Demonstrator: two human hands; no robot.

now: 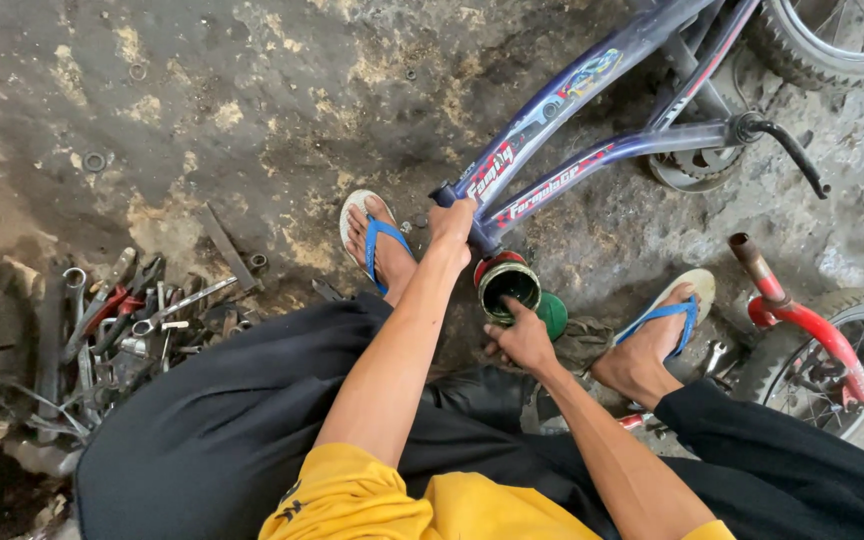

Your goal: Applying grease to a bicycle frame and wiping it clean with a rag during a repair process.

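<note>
Across the upper right of the frame I see the purple bicycle frame [592, 110] lying on the stained concrete floor [252, 100], its knobby rear wheel [832, 45] in the top right corner and a crank arm [787, 150] sticking out below that. A red small bicycle [822, 340] sits at the right edge. At the left, a heap of wrenches and pliers [117, 320] lies on the ground. My feet in blue flip-flops [377, 240] frame the centre. My left hand [452, 225] is clamped around the head-tube end of the frame, steadying it. My right hand [522, 340] rests on the rim of an open grease tin [509, 285] just below the frame's end, fingers curled at the lip; its green lid [553, 312] lies touching the tin on the right. I judge this as the greasing step at the head tube: grease is being picked up. The next move calls for a fingertip's load carried up to the tube end while the left hand keeps the frame from rolling.
</note>
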